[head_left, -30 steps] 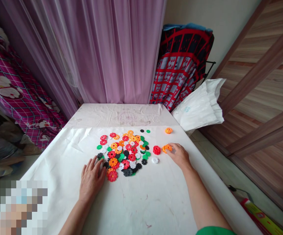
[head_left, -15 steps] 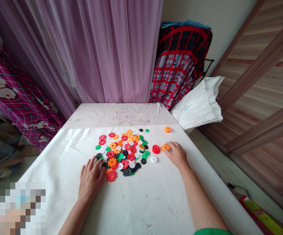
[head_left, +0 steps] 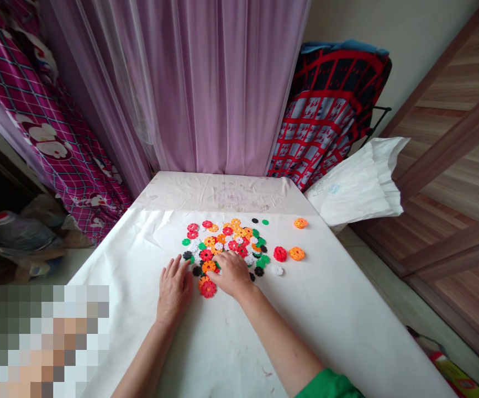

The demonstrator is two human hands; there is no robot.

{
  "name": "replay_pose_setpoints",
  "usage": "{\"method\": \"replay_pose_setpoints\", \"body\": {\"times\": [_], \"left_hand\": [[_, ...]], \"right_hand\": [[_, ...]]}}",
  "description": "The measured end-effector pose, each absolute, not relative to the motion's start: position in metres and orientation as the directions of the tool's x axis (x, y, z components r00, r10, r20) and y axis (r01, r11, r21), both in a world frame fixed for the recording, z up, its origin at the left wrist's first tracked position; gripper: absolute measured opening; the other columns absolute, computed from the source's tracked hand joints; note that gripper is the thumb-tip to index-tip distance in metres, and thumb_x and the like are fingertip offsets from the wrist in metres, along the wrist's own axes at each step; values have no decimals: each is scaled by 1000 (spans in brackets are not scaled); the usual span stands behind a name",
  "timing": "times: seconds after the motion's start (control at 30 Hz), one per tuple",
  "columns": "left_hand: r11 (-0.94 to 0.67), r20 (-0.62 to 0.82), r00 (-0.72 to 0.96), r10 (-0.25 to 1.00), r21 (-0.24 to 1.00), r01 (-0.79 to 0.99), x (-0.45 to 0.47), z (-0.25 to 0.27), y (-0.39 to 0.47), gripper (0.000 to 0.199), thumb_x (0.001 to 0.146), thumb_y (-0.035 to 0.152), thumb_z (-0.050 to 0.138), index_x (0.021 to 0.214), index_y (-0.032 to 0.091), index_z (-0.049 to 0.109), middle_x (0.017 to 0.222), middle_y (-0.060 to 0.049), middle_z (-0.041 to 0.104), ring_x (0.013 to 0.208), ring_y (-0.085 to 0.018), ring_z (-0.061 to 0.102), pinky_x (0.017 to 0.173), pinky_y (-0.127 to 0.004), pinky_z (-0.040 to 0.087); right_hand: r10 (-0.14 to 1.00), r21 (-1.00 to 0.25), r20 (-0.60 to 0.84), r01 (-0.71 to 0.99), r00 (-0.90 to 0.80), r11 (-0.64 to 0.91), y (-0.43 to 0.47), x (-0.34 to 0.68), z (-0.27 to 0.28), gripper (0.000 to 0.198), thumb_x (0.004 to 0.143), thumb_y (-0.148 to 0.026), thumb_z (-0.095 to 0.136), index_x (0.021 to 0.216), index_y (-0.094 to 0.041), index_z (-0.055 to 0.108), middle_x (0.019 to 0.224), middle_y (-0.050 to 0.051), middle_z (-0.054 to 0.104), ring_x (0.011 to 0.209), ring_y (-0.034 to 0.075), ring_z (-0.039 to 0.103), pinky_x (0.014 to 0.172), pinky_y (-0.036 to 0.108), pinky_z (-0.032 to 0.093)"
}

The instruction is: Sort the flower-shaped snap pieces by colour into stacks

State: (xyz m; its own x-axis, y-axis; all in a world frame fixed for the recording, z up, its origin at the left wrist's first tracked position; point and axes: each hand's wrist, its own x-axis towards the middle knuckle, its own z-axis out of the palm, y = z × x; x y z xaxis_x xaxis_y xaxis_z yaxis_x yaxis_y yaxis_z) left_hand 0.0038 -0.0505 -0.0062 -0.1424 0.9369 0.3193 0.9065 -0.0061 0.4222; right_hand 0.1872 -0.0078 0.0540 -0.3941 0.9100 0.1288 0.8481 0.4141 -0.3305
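A loose pile of notched plastic discs (head_left: pixel 209 241), flower-like and in red, orange, white, green and black, lies on the white-covered table (head_left: pixel 231 342). My left hand (head_left: pixel 174 288) rests at the pile's left edge, fingers spread and nothing held. My right hand (head_left: pixel 234 275) is over the front of the pile, thumb and forefinger apart beside an orange disc (head_left: pixel 209 266); its other fingers cover some discs. Right of the pile sit a red clump of discs (head_left: pixel 279 254), an orange clump (head_left: pixel 297 254), a white one (head_left: pixel 279 271) and, farther back, another orange clump (head_left: pixel 300 223).
Behind the table hangs a purple curtain (head_left: pixel 222 88). A white bag (head_left: pixel 359 185) leans at the far right corner, near a red patterned cloth (head_left: pixel 326 105). Beyond the left edge are a plastic bottle (head_left: pixel 19 229) and a magenta cloth (head_left: pixel 69 160).
My right hand has let go of the orange clump beside the red one and moved left over the pile. My left hand stays by the pile's left edge. The view has shifted.
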Motion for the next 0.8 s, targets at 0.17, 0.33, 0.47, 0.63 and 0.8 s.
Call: {"method": "replay_pose_setpoints", "body": {"times": [0.17, 0.33, 0.47, 0.63, 0.8], "left_hand": [[-13, 323, -155, 933, 464, 886, 5, -7, -51, 40, 91, 23, 42, 124, 25, 63, 146, -10, 54, 138, -28, 44, 114, -54, 33], [-20, 298, -139, 944, 474, 880, 6, -2, -53, 29, 92, 34, 46, 110, 25, 67, 147, -9, 53, 140, -30, 42, 114, -56, 32], [-67, 248, -52, 967, 448, 892, 4, 2, -58, 29, 91, 44, 50, 104, 27, 69, 150, -7, 49, 143, -31, 38, 115, -57, 31], [-240, 234, 165, 958, 344, 908, 0, -2, -66, 57, 80, 62, 61, 129, 31, 62, 156, -11, 40, 146, -35, 32, 117, -60, 24], [-194, 246, 116, 962, 319, 928, 6, -5, -58, 36, 86, 52, 58, 115, 32, 69, 152, -9, 48, 142, -33, 39, 115, -60, 27]], "right_hand": [[935, -244, 36, 904, -352, 350, -4, 163, 56, 32, 82, -38, 65, 108, -20, 67, 110, 12, 70, 108, 28, 60, 88, 39, 48], [942, -360, 81, 872, -325, 332, 1, 170, 53, 33, 80, -30, 65, 113, -22, 64, 109, 9, 71, 104, 24, 63, 90, 36, 48], [952, -525, 260, 804, -163, 280, 4, 219, 48, 34, 78, -28, 64, 112, -22, 64, 111, 7, 71, 96, 21, 65, 87, 33, 51], [890, -557, 436, 817, 136, 148, 1, 335, 42, 32, 76, -39, 59, 102, -21, 66, 101, 9, 70, 85, 22, 66, 79, 36, 52], [851, -583, 352, 803, 390, -127, -9, 425, 31, 33, 74, -42, 58, 98, -22, 66, 104, 9, 70, 83, 22, 66, 71, 34, 51]]}}
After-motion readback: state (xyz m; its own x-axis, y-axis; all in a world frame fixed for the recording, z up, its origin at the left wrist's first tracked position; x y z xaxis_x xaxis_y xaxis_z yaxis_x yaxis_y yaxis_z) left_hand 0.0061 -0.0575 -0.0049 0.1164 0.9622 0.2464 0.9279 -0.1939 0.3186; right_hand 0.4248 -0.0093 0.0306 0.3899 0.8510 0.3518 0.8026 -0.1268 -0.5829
